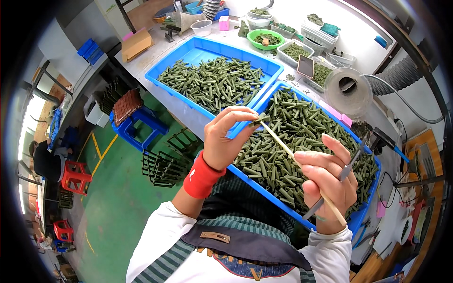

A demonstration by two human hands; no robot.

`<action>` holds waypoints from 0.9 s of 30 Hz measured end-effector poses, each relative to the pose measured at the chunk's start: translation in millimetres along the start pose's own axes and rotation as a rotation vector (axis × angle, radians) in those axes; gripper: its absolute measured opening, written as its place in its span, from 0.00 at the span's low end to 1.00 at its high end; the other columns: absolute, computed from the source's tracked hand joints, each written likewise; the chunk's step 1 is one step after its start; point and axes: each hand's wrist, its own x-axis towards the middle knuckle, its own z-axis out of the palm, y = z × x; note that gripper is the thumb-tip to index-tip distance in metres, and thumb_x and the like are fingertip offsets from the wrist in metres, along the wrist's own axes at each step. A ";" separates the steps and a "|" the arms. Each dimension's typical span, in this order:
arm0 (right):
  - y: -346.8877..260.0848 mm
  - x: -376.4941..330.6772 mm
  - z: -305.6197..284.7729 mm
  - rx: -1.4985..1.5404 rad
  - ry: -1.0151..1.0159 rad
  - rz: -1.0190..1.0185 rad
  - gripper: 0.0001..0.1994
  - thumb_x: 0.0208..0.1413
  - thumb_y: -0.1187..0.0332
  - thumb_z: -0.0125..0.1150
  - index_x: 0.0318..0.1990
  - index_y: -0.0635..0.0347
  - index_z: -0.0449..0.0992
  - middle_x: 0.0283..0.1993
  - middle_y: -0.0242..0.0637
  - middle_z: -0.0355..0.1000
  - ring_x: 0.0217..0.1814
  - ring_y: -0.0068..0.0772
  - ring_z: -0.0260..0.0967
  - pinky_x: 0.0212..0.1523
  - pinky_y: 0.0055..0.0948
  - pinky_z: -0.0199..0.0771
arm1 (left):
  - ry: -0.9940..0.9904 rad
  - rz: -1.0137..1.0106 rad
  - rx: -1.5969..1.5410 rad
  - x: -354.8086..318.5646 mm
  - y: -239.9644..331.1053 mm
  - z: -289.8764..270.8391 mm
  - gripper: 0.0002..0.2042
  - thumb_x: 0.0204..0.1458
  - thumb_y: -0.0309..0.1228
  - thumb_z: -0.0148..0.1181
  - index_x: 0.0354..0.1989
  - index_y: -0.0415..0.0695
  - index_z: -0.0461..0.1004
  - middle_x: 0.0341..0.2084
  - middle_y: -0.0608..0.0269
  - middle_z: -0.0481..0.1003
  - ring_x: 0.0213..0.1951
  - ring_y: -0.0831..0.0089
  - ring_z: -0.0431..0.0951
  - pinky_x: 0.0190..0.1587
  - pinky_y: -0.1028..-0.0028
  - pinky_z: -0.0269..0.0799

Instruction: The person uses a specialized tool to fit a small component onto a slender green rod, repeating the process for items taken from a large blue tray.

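Observation:
My left hand [225, 137], with a red wristband, pinches a small dark-green piece [258, 122] between thumb and fingertips. My right hand [332, 181] is closed round a slim pale wooden stick [283, 144], whose tip meets the green piece. A flat grey metal tool [314, 209] is also tucked through the right fingers, crossing the stick. Both hands hover over a blue tray [271, 197] heaped with short green tube-like pieces [278, 177]. Another blue tray [198, 54] behind it holds more such pieces [212, 82].
Behind the trays stand a green bowl [253, 45], several plastic tubs, and a phone [306, 66] leaning upright. A funnel-shaped hood [336, 101] with a ribbed hose sits at right. On the green floor are a blue stool [144, 123] and dark racks [163, 167]. A person [47, 160] sits far left.

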 end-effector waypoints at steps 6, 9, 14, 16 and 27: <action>3.0 -2.6 3.7 0.016 -0.017 0.012 0.13 0.62 0.61 0.70 0.43 0.60 0.77 0.39 0.40 0.83 0.39 0.39 0.84 0.57 0.47 0.83 | -0.011 -0.026 -0.026 -0.6 0.4 -1.2 0.13 0.47 0.14 0.70 0.42 0.39 0.82 0.43 0.56 0.83 0.47 0.65 0.83 0.52 0.69 0.79; 3.0 -1.9 5.8 0.012 -0.038 0.011 0.13 0.61 0.61 0.71 0.42 0.60 0.78 0.39 0.41 0.83 0.40 0.39 0.84 0.57 0.46 0.83 | -0.016 -0.033 -0.028 -0.4 4.0 -1.3 0.13 0.48 0.14 0.70 0.42 0.39 0.82 0.43 0.56 0.83 0.48 0.65 0.83 0.52 0.69 0.79; 3.1 -2.5 8.1 0.012 -0.029 -0.010 0.13 0.59 0.62 0.73 0.42 0.61 0.78 0.39 0.41 0.83 0.40 0.39 0.83 0.55 0.47 0.84 | -0.020 -0.029 -0.009 -0.9 4.2 -0.4 0.14 0.47 0.13 0.70 0.43 0.40 0.82 0.43 0.56 0.83 0.47 0.65 0.84 0.51 0.69 0.79; 2.8 -0.9 8.5 -0.018 -0.044 -0.019 0.14 0.58 0.61 0.73 0.42 0.61 0.78 0.38 0.41 0.83 0.39 0.39 0.83 0.55 0.47 0.84 | -0.022 0.013 0.058 -1.1 5.7 -1.9 0.15 0.46 0.13 0.70 0.43 0.40 0.82 0.43 0.56 0.83 0.46 0.64 0.84 0.50 0.70 0.80; 1.5 -1.9 5.0 0.023 -0.010 0.003 0.14 0.58 0.60 0.74 0.42 0.60 0.78 0.38 0.40 0.83 0.39 0.37 0.83 0.55 0.47 0.84 | -0.014 -0.008 0.014 -0.9 6.4 -1.6 0.16 0.45 0.12 0.69 0.43 0.41 0.83 0.43 0.56 0.83 0.46 0.64 0.84 0.50 0.69 0.80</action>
